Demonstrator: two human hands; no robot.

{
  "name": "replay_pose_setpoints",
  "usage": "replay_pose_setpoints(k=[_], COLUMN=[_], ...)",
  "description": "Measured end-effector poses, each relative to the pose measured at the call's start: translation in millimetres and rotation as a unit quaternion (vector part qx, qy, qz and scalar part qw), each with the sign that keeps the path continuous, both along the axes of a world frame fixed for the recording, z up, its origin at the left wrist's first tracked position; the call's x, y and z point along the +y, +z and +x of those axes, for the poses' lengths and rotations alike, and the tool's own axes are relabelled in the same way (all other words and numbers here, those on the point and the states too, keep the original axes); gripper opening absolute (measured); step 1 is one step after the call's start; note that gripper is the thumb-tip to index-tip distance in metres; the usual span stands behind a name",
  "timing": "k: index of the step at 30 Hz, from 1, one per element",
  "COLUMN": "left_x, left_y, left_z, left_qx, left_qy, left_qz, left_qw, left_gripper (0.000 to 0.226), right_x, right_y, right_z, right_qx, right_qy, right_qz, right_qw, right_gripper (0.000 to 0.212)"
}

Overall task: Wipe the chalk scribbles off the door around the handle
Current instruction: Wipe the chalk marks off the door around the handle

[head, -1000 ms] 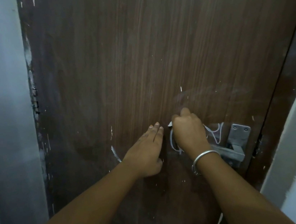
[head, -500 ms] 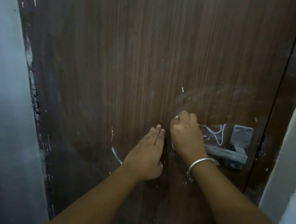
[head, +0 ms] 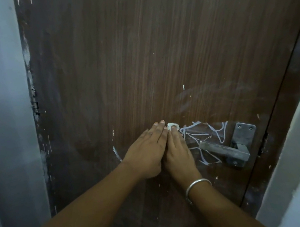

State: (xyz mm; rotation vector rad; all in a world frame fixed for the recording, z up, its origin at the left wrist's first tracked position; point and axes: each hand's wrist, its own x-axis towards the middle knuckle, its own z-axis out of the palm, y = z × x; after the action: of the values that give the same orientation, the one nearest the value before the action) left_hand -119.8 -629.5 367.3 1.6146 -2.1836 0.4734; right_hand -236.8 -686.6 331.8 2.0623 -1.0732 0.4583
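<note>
Fingers [head: 174, 132] of the right hand [head: 179, 153] pressed together, flattened over a small white wad [head: 171, 125] (cloth or tissue, cannot tell which) held against the door [head: 138, 57]. Fingers of the left hand [head: 146, 152] likewise together and flat on the wood, touching the right hand's edge. Opened out from the fist of a second ago, and slid left, clear of the marks it had covered. Now bared: chalk scribbles [head: 202, 137] just right of the fingertips, running above and below the handle [head: 224, 149] up to its plate [head: 243, 133] near the door's right edge. One stray stroke [head: 117, 153] left of the left hand. Faint smear [head: 209, 94] above the handle, probably wiped already. Most chalk left, so task judged barely begun; next pass probably rightward over the lines.
</note>
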Motion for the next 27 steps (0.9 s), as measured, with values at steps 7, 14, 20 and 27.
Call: replay_pose_setpoints(k=[7, 14, 20, 27], left_x=[3, 1, 2, 1], left_y=[-2, -3, -6, -9], left_z=[5, 6, -1, -2], left_qx=[0.001, 0.030, 0.037, 0.035], left_qy=[0.009, 0.004, -0.008, 0.000], left_qz=[0.009, 0.019, 0.024, 0.049], left_qw=[1.000, 0.999, 0.999, 0.998], left_gripper=[0.083, 0.079, 0.079, 0.081], right_x=[0, -4, 4, -4], right_y=[15, 7, -48, -1], right_z=[4, 7, -12, 0], right_qx=[-0.145, -0.123, 0.008, -0.040], right_qy=[-0.038, 0.001, -0.006, 0.027], right_qz=[-0.002, 0.040, 0.100, 0.036], right_qw=[0.989, 0.992, 0.995, 0.998], right_gripper=[0.052, 0.083, 0.086, 0.089])
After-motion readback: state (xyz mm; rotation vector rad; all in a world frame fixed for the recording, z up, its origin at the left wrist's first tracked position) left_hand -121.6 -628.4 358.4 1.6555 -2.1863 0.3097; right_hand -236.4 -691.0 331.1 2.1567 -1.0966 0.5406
